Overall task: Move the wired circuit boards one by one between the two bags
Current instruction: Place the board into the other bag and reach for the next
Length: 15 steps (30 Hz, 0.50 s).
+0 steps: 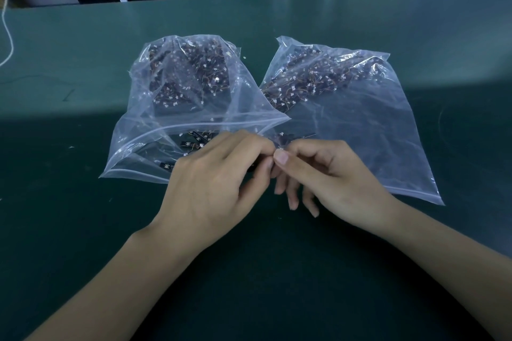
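Left hand [219, 174]: fingers curled, tips pinched together at the meeting point with the other hand; I read it as gripping one small board, mostly hidden under the knuckles.
Right hand [327, 171]: thumb and forefinger pinched on a tiny white connector [278, 149]; remaining fingers hang loose toward 6 o'clock.
Board in hand: between both hands, just at the mouth of the left bag, right in front of me.
Handling, my judgement: very light, board stiff, leads thin and soft; likely to snag on neighbours. I'd hold the board by its edges, not tug the wire.
Left bag [144, 108]: at 11 o'clock from the hands, clear zip bag, mouth open toward me, a heap of wired circuit boards [191, 75] at its far end, a few loose near the mouth.
Right bag [374, 119]: at 1 o'clock, clear, boards bunched in its far half; near half flat.
Table [83, 230]: dark green mat under everything.
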Available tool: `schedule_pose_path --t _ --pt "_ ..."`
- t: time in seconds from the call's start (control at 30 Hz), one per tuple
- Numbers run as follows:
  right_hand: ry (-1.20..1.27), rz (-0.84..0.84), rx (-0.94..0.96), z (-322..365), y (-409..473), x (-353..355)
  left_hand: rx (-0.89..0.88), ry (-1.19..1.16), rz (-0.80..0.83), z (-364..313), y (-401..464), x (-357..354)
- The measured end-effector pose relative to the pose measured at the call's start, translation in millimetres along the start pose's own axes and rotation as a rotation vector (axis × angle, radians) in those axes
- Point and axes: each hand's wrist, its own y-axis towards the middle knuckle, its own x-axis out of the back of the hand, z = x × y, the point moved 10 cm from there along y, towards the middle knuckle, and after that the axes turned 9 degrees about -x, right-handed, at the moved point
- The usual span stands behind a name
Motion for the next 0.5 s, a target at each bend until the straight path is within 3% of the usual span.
schedule_pose_path --t 0.5 --pt "0.032 -0.152 0.003 4.0 -1.3 17.5 0.208 -0.201 -0.004 21.1 -10.1 -9.8"
